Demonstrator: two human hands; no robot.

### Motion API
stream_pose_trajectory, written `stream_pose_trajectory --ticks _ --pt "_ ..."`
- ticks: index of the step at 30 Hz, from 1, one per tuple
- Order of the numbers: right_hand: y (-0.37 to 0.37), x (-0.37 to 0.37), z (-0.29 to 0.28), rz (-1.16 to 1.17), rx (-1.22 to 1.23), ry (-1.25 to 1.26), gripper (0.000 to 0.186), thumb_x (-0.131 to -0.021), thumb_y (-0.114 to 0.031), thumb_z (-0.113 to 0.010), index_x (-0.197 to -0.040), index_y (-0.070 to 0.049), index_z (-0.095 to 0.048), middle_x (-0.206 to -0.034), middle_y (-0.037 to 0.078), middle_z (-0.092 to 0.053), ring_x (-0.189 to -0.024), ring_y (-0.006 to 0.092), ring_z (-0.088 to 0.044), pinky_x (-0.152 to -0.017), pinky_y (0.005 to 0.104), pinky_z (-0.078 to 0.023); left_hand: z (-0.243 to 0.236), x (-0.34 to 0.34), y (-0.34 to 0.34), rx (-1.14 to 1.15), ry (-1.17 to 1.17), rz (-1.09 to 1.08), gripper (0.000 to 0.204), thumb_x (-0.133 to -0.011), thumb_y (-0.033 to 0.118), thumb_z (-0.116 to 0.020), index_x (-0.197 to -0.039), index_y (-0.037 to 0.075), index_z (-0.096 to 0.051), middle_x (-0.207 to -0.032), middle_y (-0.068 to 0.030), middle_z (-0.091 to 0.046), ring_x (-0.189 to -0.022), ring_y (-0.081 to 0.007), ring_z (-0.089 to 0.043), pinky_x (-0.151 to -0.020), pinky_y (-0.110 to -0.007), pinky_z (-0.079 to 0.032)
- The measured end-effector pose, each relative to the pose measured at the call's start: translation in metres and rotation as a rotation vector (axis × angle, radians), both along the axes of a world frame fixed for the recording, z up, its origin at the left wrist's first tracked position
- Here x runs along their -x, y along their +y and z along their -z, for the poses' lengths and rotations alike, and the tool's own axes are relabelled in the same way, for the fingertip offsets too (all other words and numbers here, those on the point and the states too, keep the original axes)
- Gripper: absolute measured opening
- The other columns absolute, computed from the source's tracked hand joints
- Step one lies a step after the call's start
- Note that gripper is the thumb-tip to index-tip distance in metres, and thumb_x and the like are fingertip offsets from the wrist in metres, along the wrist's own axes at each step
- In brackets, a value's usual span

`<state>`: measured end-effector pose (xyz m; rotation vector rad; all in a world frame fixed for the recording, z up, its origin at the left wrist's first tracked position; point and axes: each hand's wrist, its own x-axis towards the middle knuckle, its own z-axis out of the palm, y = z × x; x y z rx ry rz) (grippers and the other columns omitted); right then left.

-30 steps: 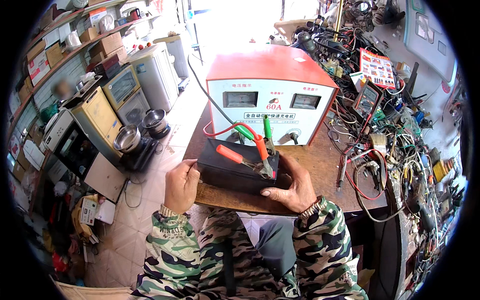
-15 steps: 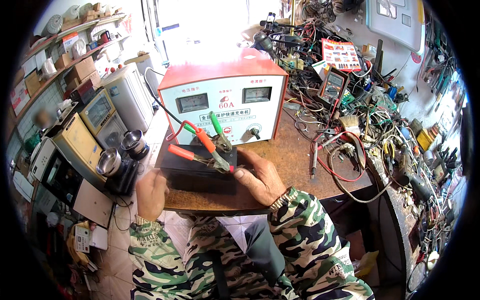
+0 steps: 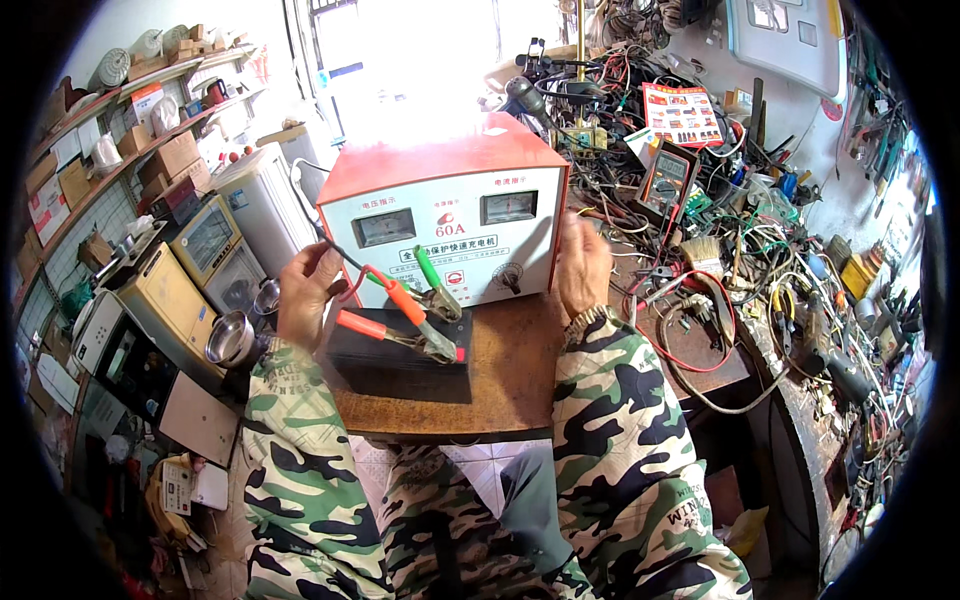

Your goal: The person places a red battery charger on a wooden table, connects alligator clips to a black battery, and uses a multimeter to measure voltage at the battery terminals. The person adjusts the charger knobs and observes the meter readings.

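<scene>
A battery charger (image 3: 410, 215) with a red top, a white front, two dial meters and a knob stands on the brown bench. My left hand (image 3: 308, 295) is at its left side, fingers bent against the edge beside the cables. At the opposite side, my right hand (image 3: 582, 265) grips with curled fingers, slightly blurred and partly behind the front panel. In front of the charger sits a black battery (image 3: 400, 375). On its top are a red-handled clamp (image 3: 405, 303) and a green-handled clamp (image 3: 432, 270). Another red handle (image 3: 361, 324) juts out to the left.
To the right lie a multimeter (image 3: 668, 178), a paintbrush (image 3: 703, 255), looped red test leads and a heap of wires and tools. Metal bowls (image 3: 231, 338), cabinets and loaded shelves line the left. The bench's front edge (image 3: 450, 436) is close to my body.
My right hand has left the battery and moved up to the charger's right side. My left hand has risen from beside the battery to the charger's left side.
</scene>
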<state>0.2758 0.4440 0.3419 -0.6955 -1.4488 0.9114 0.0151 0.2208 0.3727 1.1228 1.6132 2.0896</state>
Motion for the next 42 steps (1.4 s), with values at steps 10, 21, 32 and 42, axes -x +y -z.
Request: stream_pose_trajectory --ticks 10,21,32,42 --pt "0.013 -0.037 0.015 -0.176 -0.058 -0.446 0.044 -0.100 -0.040 -0.046 -0.107 -0.001 -0.065 -0.087 0.031 -0.065 -0.093 0.0519 -0.062 -0.079 0.0522 -0.048 0.025 0.011 0.005 0.074 0.256 0.047 0.035 -0.101 0.028 -0.065 -0.114 -0.004 -0.064 -0.095 -0.0023 -0.067 -0.083 -0.0078 -0.059 -0.075 -0.022 -0.048" --pt "0.015 -0.035 0.021 -0.072 -0.265 -0.857 0.034 -0.072 -0.015 -0.068 -0.102 -0.001 -0.073 -0.091 0.026 -0.070 -0.090 0.0424 -0.068 -0.081 0.0462 -0.054 0.094 0.082 -0.015 0.490 0.867 -0.219 0.022 -0.091 0.010 -0.056 -0.104 -0.004 -0.068 -0.086 -0.0096 -0.070 -0.080 -0.0180 -0.067 -0.074 -0.032 -0.054" --pt "0.012 -0.031 0.025 -0.053 -0.251 -0.955 0.023 -0.078 -0.019 -0.069 -0.096 -0.005 -0.073 -0.093 0.023 -0.071 -0.093 0.0420 -0.067 -0.081 0.0515 -0.053 0.089 0.069 -0.017 0.567 1.062 -0.267 0.021 -0.094 0.012 -0.055 -0.105 -0.001 -0.067 -0.087 -0.0114 -0.070 -0.081 -0.0235 -0.067 -0.073 -0.036 -0.055" --pt "0.018 -0.021 0.039 -0.024 -0.353 -0.875 0.018 -0.078 -0.017 -0.067 -0.090 -0.004 -0.071 -0.091 0.023 -0.070 -0.091 0.0430 -0.066 -0.080 0.0512 -0.053 0.082 0.062 -0.024 0.607 1.137 -0.301 0.019 -0.096 0.014 -0.054 -0.105 0.002 -0.066 -0.087 -0.0131 -0.069 -0.081 -0.0285 -0.068 -0.071 -0.039 -0.055"
